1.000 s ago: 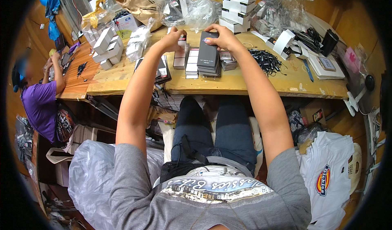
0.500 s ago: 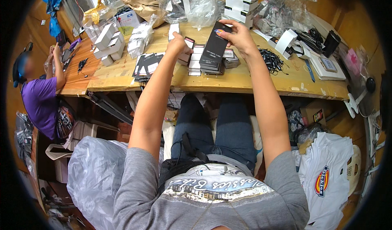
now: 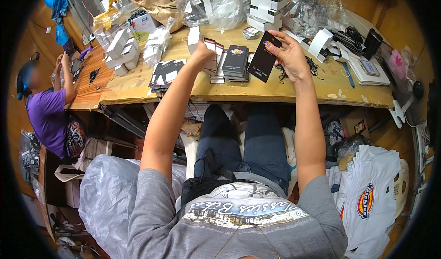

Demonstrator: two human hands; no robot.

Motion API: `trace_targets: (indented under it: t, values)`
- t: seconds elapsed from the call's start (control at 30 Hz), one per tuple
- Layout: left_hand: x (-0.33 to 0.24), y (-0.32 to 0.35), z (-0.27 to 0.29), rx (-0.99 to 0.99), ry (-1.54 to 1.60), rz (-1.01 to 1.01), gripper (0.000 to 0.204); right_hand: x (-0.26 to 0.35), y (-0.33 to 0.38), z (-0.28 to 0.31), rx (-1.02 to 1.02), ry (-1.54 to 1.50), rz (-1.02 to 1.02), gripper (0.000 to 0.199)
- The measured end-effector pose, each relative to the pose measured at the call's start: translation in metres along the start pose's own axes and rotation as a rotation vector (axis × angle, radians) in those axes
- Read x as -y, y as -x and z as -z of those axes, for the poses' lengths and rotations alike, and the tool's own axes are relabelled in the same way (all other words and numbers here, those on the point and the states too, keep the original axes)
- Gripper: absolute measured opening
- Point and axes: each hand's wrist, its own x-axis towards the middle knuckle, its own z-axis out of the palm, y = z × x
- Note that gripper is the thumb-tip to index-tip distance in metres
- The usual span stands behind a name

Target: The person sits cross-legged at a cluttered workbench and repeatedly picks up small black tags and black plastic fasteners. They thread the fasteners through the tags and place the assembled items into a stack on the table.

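Observation:
My right hand [image 3: 294, 62] pinches a black hang tag [image 3: 262, 60] with a small coloured emblem, held tilted above the table's front part. Left of that tag, a neat stack of black hang tags [image 3: 235, 62] lies on the table. My left hand [image 3: 202, 56] is closed on several white cards with red and dark print [image 3: 212, 51], fanned out past its fingers. White-and-dark cards [image 3: 217, 77] partly show beneath and beside them. Further left, loose black and white tags [image 3: 166, 74] lie spread near the edge.
Black strings [image 3: 313, 67] lie behind my right hand. White boxes [image 3: 268, 4] are stacked at the back, more boxes [image 3: 123, 50] at the left. Clear plastic bags [image 3: 227, 11] fill the far side. A person in purple [image 3: 48, 116] sits at the left table.
My right hand has moved right and slightly nearer with a black hang tag, away from the stack. The cards in my left hand now show more spread out.

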Motion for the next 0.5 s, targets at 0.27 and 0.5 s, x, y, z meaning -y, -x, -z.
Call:
trace_targets:
  t: [0.27, 0.5]
  values:
    - [0.026, -0.018, -0.015, -0.012, -0.207, -0.133, 0.057, -0.002, 0.001, -0.016, 0.009, 0.144, -0.102, 0.034]
    - [0.019, -0.010, 0.003, 0.016, 0.041, -0.123, 0.058, -0.004, 0.007, -0.013, 0.010, 0.100, -0.096, 0.032]
